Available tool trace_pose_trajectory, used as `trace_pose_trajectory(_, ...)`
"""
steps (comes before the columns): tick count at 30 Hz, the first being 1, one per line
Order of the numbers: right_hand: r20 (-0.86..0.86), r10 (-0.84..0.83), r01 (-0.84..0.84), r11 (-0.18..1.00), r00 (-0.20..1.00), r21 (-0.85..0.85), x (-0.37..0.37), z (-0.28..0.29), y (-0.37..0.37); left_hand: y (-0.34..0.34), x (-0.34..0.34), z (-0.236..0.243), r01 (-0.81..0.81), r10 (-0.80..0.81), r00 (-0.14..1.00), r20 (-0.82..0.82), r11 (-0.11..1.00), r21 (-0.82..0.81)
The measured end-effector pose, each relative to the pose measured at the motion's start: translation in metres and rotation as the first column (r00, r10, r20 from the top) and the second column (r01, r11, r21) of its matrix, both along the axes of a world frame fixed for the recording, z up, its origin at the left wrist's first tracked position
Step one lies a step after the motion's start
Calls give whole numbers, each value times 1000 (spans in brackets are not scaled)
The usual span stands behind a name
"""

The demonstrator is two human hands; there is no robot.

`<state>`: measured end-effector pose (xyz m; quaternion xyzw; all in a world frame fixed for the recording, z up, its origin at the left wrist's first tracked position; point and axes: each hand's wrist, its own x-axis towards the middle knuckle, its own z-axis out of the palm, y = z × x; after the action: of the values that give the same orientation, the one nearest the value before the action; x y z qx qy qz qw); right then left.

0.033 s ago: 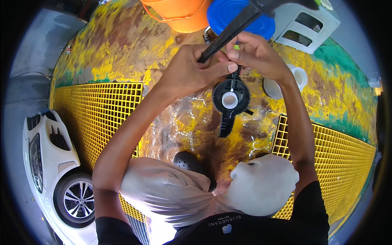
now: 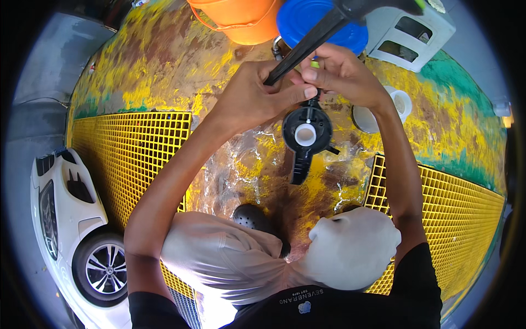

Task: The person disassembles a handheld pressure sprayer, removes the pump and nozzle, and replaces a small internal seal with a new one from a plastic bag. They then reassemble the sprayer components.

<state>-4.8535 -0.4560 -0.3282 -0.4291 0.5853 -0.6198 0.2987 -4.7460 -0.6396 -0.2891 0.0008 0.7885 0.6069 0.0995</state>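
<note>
My left hand is closed round a long black tapered shaft, which slants up to a wider head with green at its tip. My right hand pinches a small green piece at the neck of a black round device, its fingertips close against my left thumb. The device has a white cylindrical opening and a black tail hanging downward. Where my fingers overlap, exactly what each one touches is partly hidden.
An orange bucket, a blue lid, a white crate and white containers lie ahead. Yellow gratings flank my grey-trousered legs. A white car stands at the left.
The black device has shifted very slightly to the left. My hands are otherwise in much the same position.
</note>
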Motion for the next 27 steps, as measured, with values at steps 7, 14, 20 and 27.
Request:
trace_pose_trajectory(7,-85,55,-51,997,995,52,-9,11,-9,-3,-2,-1,-14,14,1000,3,999,-36)
trace_pose_trajectory(14,-147,73,-62,995,986,76,-16,28,-19,-9,-10,-3,-25,22,999,-30,994,-105)
trace_pose_trajectory(20,-82,-63,71,993,995,98,-21,17,-10,-1,-8,0,-155,157,986,-47,987,51)
trace_pose_trajectory(27,-388,-324,501,658,863,563,33,-141,57,-6,-12,3,-299,293,944,-149,954,-22)
